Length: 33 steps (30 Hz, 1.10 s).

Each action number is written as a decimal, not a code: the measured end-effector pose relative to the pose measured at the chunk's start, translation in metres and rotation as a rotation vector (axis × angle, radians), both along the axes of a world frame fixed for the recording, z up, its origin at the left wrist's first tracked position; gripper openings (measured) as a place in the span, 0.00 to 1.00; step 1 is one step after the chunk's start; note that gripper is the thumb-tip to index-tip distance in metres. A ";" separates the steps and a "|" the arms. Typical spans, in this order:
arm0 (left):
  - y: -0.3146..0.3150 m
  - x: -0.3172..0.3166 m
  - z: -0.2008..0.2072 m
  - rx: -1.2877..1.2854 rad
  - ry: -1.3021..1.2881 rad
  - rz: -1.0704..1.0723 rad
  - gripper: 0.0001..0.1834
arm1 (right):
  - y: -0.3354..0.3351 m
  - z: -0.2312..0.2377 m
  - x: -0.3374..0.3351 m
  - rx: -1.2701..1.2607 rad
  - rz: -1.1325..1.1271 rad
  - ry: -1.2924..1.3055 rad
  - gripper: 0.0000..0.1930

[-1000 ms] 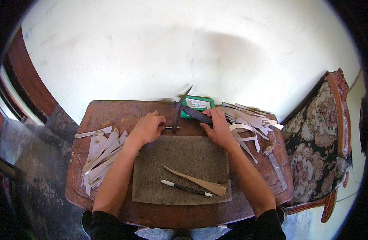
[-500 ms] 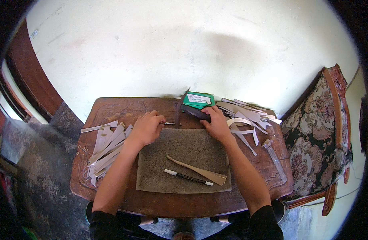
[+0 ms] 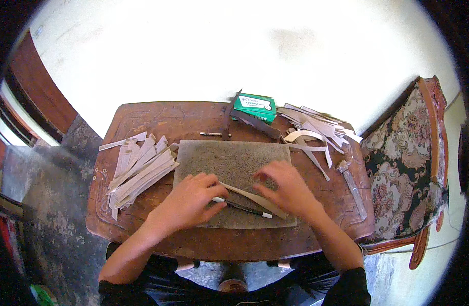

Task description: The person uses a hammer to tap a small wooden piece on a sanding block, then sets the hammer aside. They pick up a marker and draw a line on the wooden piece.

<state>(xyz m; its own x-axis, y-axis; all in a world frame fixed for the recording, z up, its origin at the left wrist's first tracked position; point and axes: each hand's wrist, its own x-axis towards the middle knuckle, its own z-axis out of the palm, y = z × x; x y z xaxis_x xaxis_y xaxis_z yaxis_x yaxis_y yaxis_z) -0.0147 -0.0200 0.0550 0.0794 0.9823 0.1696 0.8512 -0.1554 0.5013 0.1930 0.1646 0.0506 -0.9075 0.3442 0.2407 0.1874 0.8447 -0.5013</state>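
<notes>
My left hand (image 3: pixel 196 198) is low over the grey-brown rectangular mat (image 3: pixel 198 153), thumb and forefinger apart around the white end of a black marker (image 3: pixel 244 207). Whether they touch the marker I cannot tell. A tapering beige strip (image 3: pixel 247 194) lies on the mat just beyond the marker, its narrow end by my left fingertips. Over the strip's wider part hovers my right hand (image 3: pixel 284 187), somewhat blurred, its thumb and fingers parted with nothing between them.
Pale strips (image 3: pixel 142 171) are heaped on the wooden table's (image 3: pixel 168 115) left, more strips (image 3: pixel 316 127) at the back right. Behind the mat are a green box (image 3: pixel 255 106), a dark block (image 3: pixel 257 126) and a small slim tool (image 3: pixel 214 134). A clear-handled tool (image 3: pixel 352 191) lies right, beside a floral chair (image 3: pixel 402 168).
Both hands have come back toward me from the table's far side to the marker and strip. My right hand has left the dark block, my left the slim tool.
</notes>
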 end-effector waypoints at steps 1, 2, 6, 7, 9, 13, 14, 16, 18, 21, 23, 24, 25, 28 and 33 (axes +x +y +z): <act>-0.005 0.005 -0.004 0.019 -0.031 -0.017 0.09 | -0.013 0.001 0.010 -0.041 0.015 -0.047 0.13; -0.006 0.008 -0.006 0.044 -0.016 -0.003 0.09 | -0.022 0.003 0.018 -0.077 0.027 -0.094 0.12; -0.006 0.011 -0.017 0.064 0.007 0.029 0.09 | -0.044 0.003 0.030 -0.011 0.028 -0.150 0.12; -0.005 0.011 -0.017 0.062 0.011 0.038 0.09 | -0.046 0.000 0.030 0.004 0.015 -0.167 0.13; -0.004 0.013 -0.018 0.061 0.018 0.053 0.08 | -0.050 -0.002 0.029 0.022 -0.012 -0.195 0.13; -0.005 0.017 -0.021 0.070 0.058 0.076 0.07 | -0.054 -0.003 0.028 0.023 -0.064 -0.166 0.11; -0.005 0.018 -0.021 0.071 0.077 0.083 0.07 | -0.054 -0.004 0.027 0.021 -0.075 -0.141 0.10; -0.006 0.019 -0.013 0.107 0.019 0.125 0.09 | -0.047 0.001 0.029 -0.002 -0.090 -0.047 0.09; -0.002 0.016 -0.012 0.148 -0.047 0.124 0.11 | -0.041 0.007 0.031 -0.039 -0.118 0.009 0.08; 0.001 0.012 -0.011 0.208 -0.100 0.076 0.12 | -0.040 0.013 0.030 -0.084 -0.133 0.044 0.09; 0.004 0.018 -0.008 0.235 -0.080 0.047 0.11 | -0.045 0.013 0.026 -0.072 -0.107 0.055 0.11; 0.005 0.019 -0.008 0.224 -0.089 0.036 0.10 | -0.045 0.013 0.026 -0.032 -0.105 0.030 0.11; 0.006 0.019 -0.009 0.214 -0.101 0.023 0.10 | -0.045 0.012 0.027 0.009 -0.105 0.002 0.11; 0.009 0.014 -0.009 0.196 -0.088 -0.014 0.08 | -0.045 0.016 0.028 0.075 -0.103 -0.010 0.11; 0.017 0.008 0.007 0.162 -0.089 -0.057 0.06 | -0.039 0.019 0.029 0.074 -0.114 0.012 0.10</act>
<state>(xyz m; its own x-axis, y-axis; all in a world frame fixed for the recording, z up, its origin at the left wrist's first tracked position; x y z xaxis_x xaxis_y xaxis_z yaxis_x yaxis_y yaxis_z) -0.0066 -0.0028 0.0622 0.1116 0.9361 0.3336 0.7923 -0.2865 0.5387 0.2224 0.1253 0.0697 -0.8606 0.4255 0.2799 0.2782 0.8531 -0.4415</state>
